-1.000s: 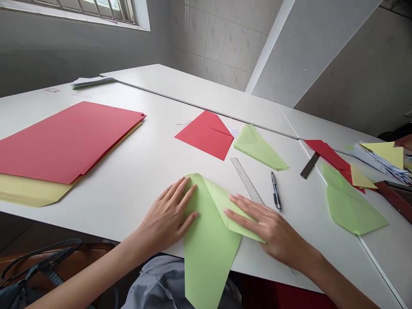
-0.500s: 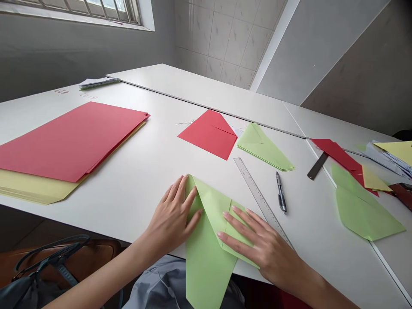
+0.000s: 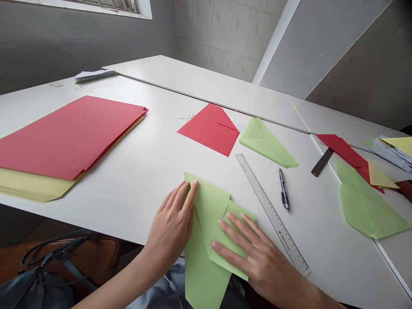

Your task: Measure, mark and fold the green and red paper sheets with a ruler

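A partly folded sheet of light green paper [image 3: 209, 201] lies at the table's near edge, its lower end hanging over my lap. My left hand [image 3: 172, 210] presses its fingertips on the sheet's upper left fold, near the top corner; the thumb is mostly hidden. Spread flat across the right-hand flap is my right hand [image 3: 249, 246], with its fingers apart. A clear ruler [image 3: 270, 210] lies just right of the sheet, partly behind my right hand and forearm. Beyond the ruler rests a dark pen [image 3: 283, 191].
Large red sheets [image 3: 71, 135] on yellow ones [image 3: 35, 186] lie left. Farther back are a red folded paper [image 3: 209, 131] and green folded papers [image 3: 268, 143]. To the right are a green folded piece [image 3: 370, 206], a dark strip [image 3: 322, 162] and stacked papers [image 3: 392, 154].
The green sheet's folded flaps have shifted slightly left and toward me under my hands. My right hand has slid a little left; the left hand's fingers have drawn closer together. The view has tilted slightly.
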Action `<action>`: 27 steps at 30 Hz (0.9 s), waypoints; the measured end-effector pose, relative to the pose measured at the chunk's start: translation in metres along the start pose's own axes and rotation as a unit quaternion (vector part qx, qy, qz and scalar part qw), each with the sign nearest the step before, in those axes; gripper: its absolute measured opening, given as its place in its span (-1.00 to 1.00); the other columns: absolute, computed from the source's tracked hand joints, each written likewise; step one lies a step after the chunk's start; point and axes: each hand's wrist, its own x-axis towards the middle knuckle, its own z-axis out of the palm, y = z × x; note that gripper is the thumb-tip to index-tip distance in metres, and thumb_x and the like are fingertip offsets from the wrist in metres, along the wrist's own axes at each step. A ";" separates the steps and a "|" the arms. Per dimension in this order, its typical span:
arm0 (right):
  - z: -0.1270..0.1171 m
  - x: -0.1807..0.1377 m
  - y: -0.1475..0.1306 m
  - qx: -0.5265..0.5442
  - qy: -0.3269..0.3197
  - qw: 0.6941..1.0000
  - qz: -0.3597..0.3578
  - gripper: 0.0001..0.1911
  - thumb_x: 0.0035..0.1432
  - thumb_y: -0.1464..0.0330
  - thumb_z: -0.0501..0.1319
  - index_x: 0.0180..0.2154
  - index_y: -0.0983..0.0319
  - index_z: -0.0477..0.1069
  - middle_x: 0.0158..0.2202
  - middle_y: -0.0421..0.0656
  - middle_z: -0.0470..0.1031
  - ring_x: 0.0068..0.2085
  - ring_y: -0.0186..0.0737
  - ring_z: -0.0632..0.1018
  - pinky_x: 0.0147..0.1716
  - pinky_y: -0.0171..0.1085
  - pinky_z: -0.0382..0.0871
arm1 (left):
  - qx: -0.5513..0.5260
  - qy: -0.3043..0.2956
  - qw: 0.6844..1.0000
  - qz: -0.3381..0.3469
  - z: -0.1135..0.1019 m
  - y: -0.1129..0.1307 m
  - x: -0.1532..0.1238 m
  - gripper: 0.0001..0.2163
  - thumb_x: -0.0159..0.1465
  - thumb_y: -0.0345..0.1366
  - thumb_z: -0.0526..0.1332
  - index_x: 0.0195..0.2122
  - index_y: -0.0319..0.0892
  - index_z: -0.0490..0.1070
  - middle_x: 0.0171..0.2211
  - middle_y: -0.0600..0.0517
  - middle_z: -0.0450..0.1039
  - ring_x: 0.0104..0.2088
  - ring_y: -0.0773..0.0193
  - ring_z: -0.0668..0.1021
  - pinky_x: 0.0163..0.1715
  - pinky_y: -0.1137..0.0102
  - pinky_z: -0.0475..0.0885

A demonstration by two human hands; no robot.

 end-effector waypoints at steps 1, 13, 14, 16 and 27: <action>0.001 0.000 -0.001 0.004 0.000 1.000 -0.002 -0.23 0.14 0.69 -0.02 0.35 0.18 0.11 0.37 0.05 0.11 0.39 0.22 0.04 0.20 0.31 0.23 | -0.005 -0.002 1.000 0.001 0.000 -0.001 0.000 -0.47 0.38 -0.45 -0.12 0.38 -0.14 -0.09 0.24 -0.19 0.29 0.26 -0.04 0.36 0.18 0.03 0.37; 0.001 0.008 -0.011 0.064 0.005 0.998 -0.004 -0.37 0.30 0.56 0.03 0.35 0.14 0.10 0.33 0.08 0.21 0.38 0.13 0.09 0.27 0.19 0.19 | -0.030 0.014 0.996 -0.078 0.001 0.015 0.007 -0.45 0.48 -0.09 -0.13 0.36 -0.37 -0.03 0.28 -0.27 0.24 0.30 0.00 0.30 0.29 0.06 0.21; 0.001 0.008 -0.012 0.066 0.004 0.998 -0.004 -0.37 0.30 0.57 0.03 0.35 0.15 0.09 0.34 0.09 0.20 0.39 0.13 0.07 0.27 0.19 0.18 | -0.018 0.017 0.997 -0.072 0.003 0.016 0.007 -0.43 0.48 -0.07 -0.14 0.36 -0.39 -0.02 0.28 -0.27 0.23 0.32 -0.01 0.27 0.30 0.06 0.17; 0.001 0.008 -0.013 0.072 0.006 0.997 0.002 -0.37 0.30 0.56 0.04 0.35 0.15 0.09 0.35 0.11 0.16 0.40 0.11 0.04 0.28 0.20 0.15 | 0.001 0.014 0.998 -0.067 0.006 0.016 0.007 -0.43 0.48 -0.06 -0.16 0.36 -0.39 -0.02 0.29 -0.27 0.23 0.34 -0.02 0.23 0.31 0.07 0.15; -0.008 -0.011 -0.007 0.132 0.077 0.973 0.172 -0.28 0.39 0.02 -0.04 0.41 0.23 -0.12 0.45 0.09 -0.14 0.43 0.05 -0.04 0.31 0.22 0.04 | -0.041 -0.058 0.995 -0.076 0.006 0.007 0.020 -0.35 0.46 0.04 -0.27 0.39 -0.35 -0.06 0.35 -0.22 0.11 0.40 0.01 0.07 0.36 0.03 -0.03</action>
